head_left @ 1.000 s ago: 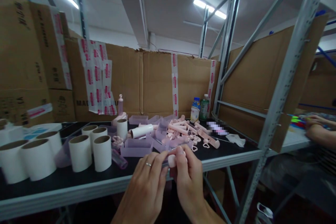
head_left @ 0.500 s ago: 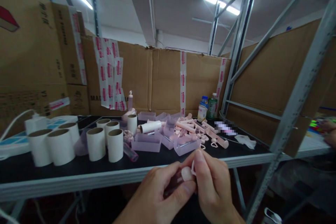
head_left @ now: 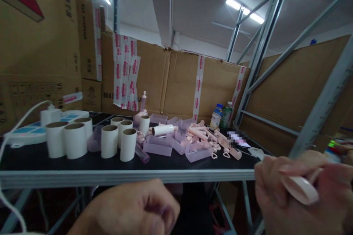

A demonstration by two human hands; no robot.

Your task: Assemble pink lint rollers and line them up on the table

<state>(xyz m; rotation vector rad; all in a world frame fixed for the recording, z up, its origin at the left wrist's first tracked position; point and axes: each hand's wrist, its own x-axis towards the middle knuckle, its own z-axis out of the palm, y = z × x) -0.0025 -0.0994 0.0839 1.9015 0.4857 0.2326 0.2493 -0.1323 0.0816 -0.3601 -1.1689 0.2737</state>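
My right hand (head_left: 298,198) is low at the right, below the table edge, closed around a pale pink plastic handle (head_left: 302,190) that lies across its fingers. My left hand (head_left: 132,209) is at the bottom centre, blurred, with fingers curled into a fist; a faint clear purple part (head_left: 165,213) shows between them, mostly hidden. The two hands are well apart. Both hang in front of the black table (head_left: 82,167), nearest its grey front edge.
On the table stand several white paper rolls (head_left: 109,141), clear purple trays (head_left: 159,145), a pile of pink handles (head_left: 201,136) and two bottles (head_left: 222,115). Cardboard boxes (head_left: 176,80) wall the back. A white cable (head_left: 16,125) hangs at left. Grey rack posts (head_left: 320,117) rise at right.
My hands have separated: the right one carried the pink handle out to the right, the left one dropped lower. The view has swung left and down.
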